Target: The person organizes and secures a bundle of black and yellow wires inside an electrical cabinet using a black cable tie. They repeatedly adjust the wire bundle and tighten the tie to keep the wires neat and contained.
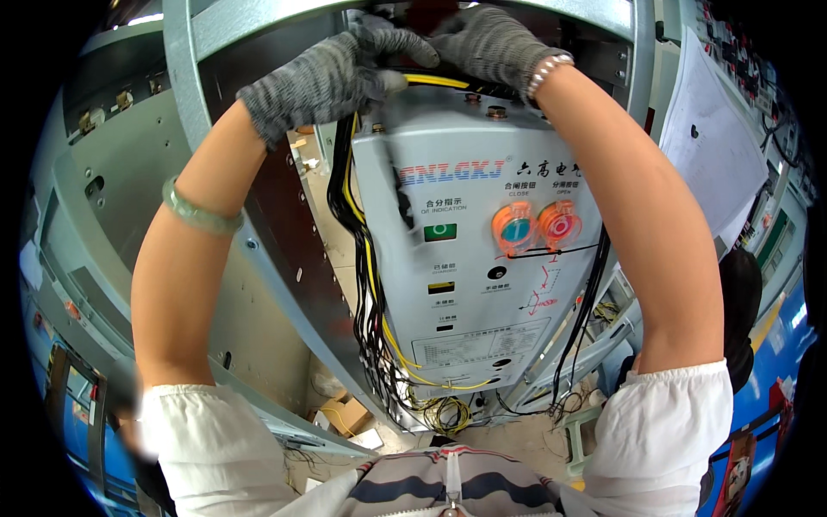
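Both my hands wear grey knit gloves and are raised at the top of a grey switchgear box. My left hand (332, 76) is closed round a bundle of black and yellow wires (346, 185) at the box's upper left corner. From there a yellow wire (437, 81) bends right along the top edge. My right hand (493, 47) is just right of it, with fingers curled in; what they pinch, if anything, is hidden. A dark, blurred strip (403, 194) hangs below my left hand, before the box's front panel (465, 327).
A teal and a red button under clear orange-rimmed covers (536, 226) stick out of the panel. Metal frame posts (185, 77) flank the box. Black cables (590, 297) hang at its right. Coiled yellow wire (448, 415) and a cardboard box (346, 414) lie below. White paper sheets (711, 138) hang at right.
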Tool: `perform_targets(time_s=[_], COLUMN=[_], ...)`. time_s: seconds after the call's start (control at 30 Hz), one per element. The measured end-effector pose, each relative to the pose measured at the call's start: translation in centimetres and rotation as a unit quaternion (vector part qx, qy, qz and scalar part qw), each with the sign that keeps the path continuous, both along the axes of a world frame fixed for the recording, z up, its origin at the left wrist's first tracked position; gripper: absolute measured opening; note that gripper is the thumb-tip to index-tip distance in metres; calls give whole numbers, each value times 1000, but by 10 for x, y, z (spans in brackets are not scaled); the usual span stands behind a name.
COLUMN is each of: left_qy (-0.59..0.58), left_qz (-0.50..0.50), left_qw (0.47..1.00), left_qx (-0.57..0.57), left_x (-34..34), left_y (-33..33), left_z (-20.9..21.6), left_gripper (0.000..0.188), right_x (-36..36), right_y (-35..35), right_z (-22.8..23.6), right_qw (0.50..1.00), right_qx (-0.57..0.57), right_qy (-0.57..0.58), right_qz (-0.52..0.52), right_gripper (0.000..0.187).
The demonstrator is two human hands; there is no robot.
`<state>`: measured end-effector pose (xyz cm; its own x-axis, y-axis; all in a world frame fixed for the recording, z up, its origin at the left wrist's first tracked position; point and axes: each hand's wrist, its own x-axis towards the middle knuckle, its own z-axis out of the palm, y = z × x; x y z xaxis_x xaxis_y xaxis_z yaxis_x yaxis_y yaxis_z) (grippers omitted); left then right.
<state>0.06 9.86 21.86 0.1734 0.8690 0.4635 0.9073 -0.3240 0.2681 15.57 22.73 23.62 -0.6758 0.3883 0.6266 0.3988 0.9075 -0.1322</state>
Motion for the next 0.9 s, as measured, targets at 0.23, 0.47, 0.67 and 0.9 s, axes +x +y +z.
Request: perform_targets(time_s=[0.23,0.47,0.67,0.9], left_qy=[128,312,400,371], left_qz=[-10,192,150,95], left_qw=[978,926,892,894], left_qx=[163,91,148,233], left_x=[13,35,38,32], left_y=[15,25,27,26], left_z=[-8,10,6,2], left_gripper=[42,48,38,37], right_x=[-12,86,91,58], right_y=[51,25,-10,4], right_z=[19,6,-10,-24], right_qw=[864,998,997,982], right_qx=[463,0,-60,177], right_qy=[-116,11,-52,-59], right_qz=[161,57,-2,-36], right_gripper=[30,26,25,30])
